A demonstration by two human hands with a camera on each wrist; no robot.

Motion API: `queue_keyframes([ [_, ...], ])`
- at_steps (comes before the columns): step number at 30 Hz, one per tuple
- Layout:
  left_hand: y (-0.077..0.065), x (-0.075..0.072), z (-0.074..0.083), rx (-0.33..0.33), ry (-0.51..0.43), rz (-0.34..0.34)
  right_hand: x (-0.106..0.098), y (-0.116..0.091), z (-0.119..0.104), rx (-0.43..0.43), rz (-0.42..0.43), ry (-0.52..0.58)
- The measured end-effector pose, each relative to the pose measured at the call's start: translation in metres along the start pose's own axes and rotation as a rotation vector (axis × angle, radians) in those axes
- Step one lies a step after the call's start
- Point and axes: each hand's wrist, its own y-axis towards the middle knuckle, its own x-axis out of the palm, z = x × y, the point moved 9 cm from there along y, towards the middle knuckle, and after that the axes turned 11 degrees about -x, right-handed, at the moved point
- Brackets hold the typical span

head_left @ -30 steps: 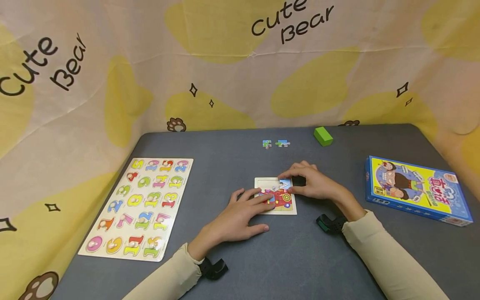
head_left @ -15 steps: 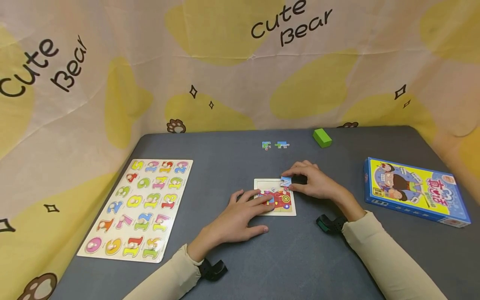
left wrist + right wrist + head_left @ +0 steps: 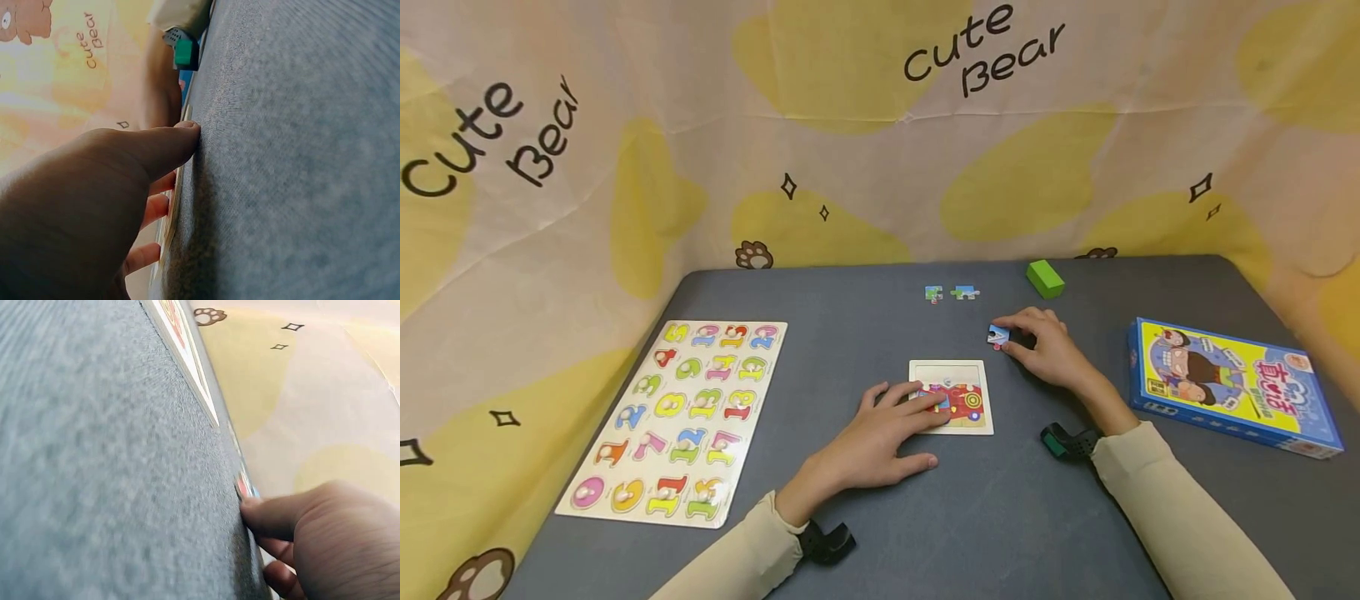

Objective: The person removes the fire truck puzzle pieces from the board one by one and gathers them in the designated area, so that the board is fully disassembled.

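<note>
A small jigsaw puzzle tray [image 3: 988,414] with a pale border lies mid-table, its lower part filled with a red vehicle picture and its upper part bare. My left hand [image 3: 880,437] rests on the tray's left side with fingers spread; the left wrist view shows the fingertips on its edge. Behind and right of the tray, my right hand [image 3: 1047,348] pinches a blue puzzle piece [image 3: 997,336] between thumb and fingers, low over the table. In the right wrist view, the thumb [image 3: 275,514] presses on the piece's near edge. Two joined-shape puzzle pieces [image 3: 966,292] lie farther back.
A number board [image 3: 741,433] with colourful numerals lies at the left. A green block [image 3: 1045,279] stands near the back edge. On the right is a blue and yellow box [image 3: 1232,383]. A printed cloth [image 3: 850,83] hangs behind the table.
My right hand has lifted the blue puzzle piece out of the tray's upper right corner and carried it back and to the right. My left hand has stayed on the tray.
</note>
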Motion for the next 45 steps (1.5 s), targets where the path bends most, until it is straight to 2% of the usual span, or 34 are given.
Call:
queue_keyframes([
  [14,0.0,0.002,-0.001,0.008,0.024,0.013,-0.001,0.02,0.02,0.128,0.103,-0.05],
  [31,-0.002,0.0,0.0,0.004,0.008,0.008,-0.005,0.033,0.024,0.165,0.066,-0.079],
  [45,-0.002,0.001,-0.001,0.003,0.026,0.008,-0.006,0.048,0.021,0.035,-0.166,-0.146],
])
